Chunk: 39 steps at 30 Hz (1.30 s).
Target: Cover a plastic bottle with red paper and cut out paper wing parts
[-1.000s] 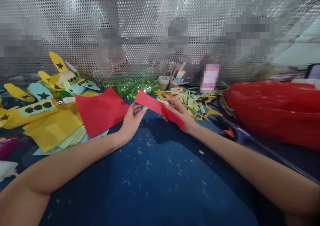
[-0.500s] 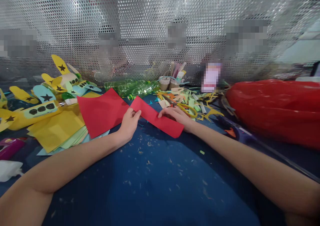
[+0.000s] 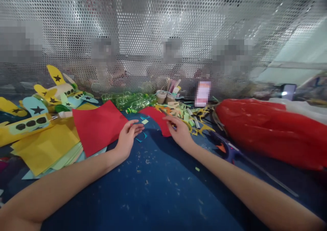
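Observation:
A red paper strip (image 3: pixel 155 118) bends in a curve near the middle of the table. My right hand (image 3: pixel 180 130) is at its right edge, fingers bent and fingertips against the paper. Close by that hand, partly hidden, are scissors with yellow handles (image 3: pixel 189 124). My left hand (image 3: pixel 127 137) is open and holds nothing, its fingers stretched toward the strip but apart from it. Beside the left hand, a large red paper sheet (image 3: pixel 98 127) lies over a stack of yellow paper (image 3: pixel 48 145) and pale green and blue sheets.
Bottle planes with yellow paper wings (image 3: pixel 33 125) crowd the left. Green plastic bottles (image 3: pixel 127 101) lie at the back, near cups of sticks (image 3: pixel 161 96) and paper scraps (image 3: pixel 189 113). On the right are a purple glue gun (image 3: pixel 227 147) and a red plastic bag (image 3: pixel 265 132). Perforated metal stands behind.
My left hand has let go of the red strip and opened. The strip has moved farther back and now curves. My view has shifted slightly.

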Motion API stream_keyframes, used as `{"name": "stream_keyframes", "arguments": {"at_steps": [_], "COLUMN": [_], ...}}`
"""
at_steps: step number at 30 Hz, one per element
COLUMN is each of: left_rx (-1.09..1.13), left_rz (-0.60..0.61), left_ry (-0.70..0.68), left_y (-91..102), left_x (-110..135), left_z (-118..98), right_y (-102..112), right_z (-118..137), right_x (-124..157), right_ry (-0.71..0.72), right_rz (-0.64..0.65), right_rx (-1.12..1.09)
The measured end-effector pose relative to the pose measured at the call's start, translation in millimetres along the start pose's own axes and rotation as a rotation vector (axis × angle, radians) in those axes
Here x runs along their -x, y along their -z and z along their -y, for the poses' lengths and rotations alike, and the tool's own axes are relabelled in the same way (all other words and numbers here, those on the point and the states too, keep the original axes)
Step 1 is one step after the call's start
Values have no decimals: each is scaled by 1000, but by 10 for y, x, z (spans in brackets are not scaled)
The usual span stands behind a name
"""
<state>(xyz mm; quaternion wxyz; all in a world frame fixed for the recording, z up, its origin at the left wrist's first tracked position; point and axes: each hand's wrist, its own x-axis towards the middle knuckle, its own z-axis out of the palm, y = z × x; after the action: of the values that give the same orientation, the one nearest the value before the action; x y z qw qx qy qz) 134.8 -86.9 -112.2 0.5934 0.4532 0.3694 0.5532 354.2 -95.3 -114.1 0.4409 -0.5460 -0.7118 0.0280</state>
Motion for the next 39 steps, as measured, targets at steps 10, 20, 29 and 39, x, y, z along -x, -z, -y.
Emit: {"name": "stream_keyframes", "arguments": {"at_steps": [10, 20, 29, 39], "left_rx": [-83, -1002, -1497, -1385], "left_rz": [14, 675, 538, 460], "left_ry": [6, -231, -48, -194], "left_y": [-18, 433, 1352, 910], "left_x": [37, -174, 35, 274], "left_z": [21, -726, -996, -631], "right_y": [-121, -98, -97, -90], "right_z": [-465, -458, -541, -297], "right_x": [20, 46, 35, 69], "right_ry": [-136, -56, -46, 53], "right_rz": [-18, 14, 10, 59], "right_rx": [433, 579, 587, 698]}}
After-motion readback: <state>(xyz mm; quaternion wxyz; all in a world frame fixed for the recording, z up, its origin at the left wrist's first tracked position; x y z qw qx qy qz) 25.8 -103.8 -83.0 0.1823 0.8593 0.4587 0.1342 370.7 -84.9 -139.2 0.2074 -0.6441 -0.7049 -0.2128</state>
